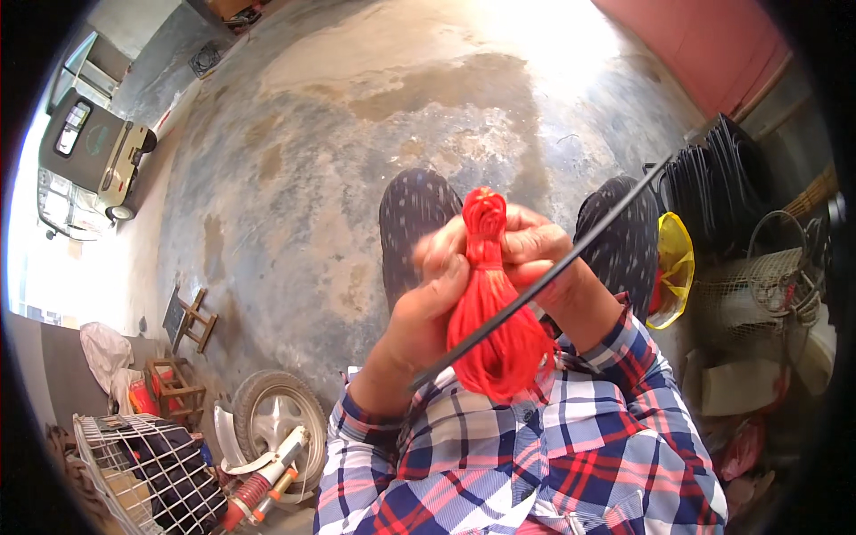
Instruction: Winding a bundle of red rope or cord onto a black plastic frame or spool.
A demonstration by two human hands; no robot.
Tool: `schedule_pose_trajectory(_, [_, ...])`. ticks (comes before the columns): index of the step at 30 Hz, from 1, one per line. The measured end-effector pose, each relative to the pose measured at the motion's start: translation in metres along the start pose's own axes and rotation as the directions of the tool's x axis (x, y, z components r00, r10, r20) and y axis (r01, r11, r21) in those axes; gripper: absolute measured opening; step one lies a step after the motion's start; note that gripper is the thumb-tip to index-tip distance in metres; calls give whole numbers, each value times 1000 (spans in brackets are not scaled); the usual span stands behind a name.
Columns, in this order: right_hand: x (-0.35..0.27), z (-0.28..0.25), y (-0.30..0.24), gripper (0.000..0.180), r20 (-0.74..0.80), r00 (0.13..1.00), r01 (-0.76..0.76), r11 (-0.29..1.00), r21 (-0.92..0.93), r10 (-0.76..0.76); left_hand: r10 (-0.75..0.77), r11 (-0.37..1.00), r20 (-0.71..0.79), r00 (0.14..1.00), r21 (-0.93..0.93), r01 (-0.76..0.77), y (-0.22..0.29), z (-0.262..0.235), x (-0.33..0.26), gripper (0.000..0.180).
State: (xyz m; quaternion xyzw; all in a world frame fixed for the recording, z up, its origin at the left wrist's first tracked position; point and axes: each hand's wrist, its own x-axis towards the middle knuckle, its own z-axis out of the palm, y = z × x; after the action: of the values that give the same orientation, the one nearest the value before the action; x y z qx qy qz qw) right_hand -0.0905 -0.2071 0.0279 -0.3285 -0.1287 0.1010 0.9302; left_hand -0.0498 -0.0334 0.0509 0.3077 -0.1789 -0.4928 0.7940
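A bundle of bright red cord (pixel 508 367), gathered at a bound neck with a small looped head above and a wide tassel of strands below, is between my two hands in front of my chest. My left hand (pixel 439 290) is closed on the neck from the left, its fingers partly blurred. From the right, my right hand (pixel 538 248) pinches the same neck with thumb and fingers. A thin dark rod (pixel 615 209) slants across in front of the bundle and my right wrist; what supports it cannot be made out.
Beyond my knees lies a stained concrete floor (pixel 321 205). A yellow bag (pixel 678 267), a wire basket (pixel 753 276) and stacked black items (pixel 722 169) stand at right. At lower left are a wheel (pixel 281 419), a white wire crate (pixel 152 464) and a wooden stool (pixel 174 388). A three-wheeled vehicle (pixel 89 156) is far left.
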Motion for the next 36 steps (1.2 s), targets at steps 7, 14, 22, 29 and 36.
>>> schedule_pose_trajectory(7, [-14,-75,26,32,-216,889,415,910,10,-403,39,999,34,999,4,-39,0,-17,-3,89])
schedule_pose_trajectory(14, [-35,-17,-6,32,-458,777,445,891,-87,-433,148,978,126,981,132,-164,18,-37,-1,65])
schedule_pose_trajectory(22, [-47,-2,-11,41,-200,842,488,866,-111,-501,208,967,39,977,142,-212,26,-42,-5,56])
schedule_pose_trajectory(29, [-52,-10,10,43,-249,931,264,964,-41,-265,181,970,78,980,151,-191,30,-56,-5,54])
schedule_pose_trajectory(36, [-35,-13,10,35,-553,807,275,961,42,-207,201,970,60,978,128,-208,25,-62,-2,50])
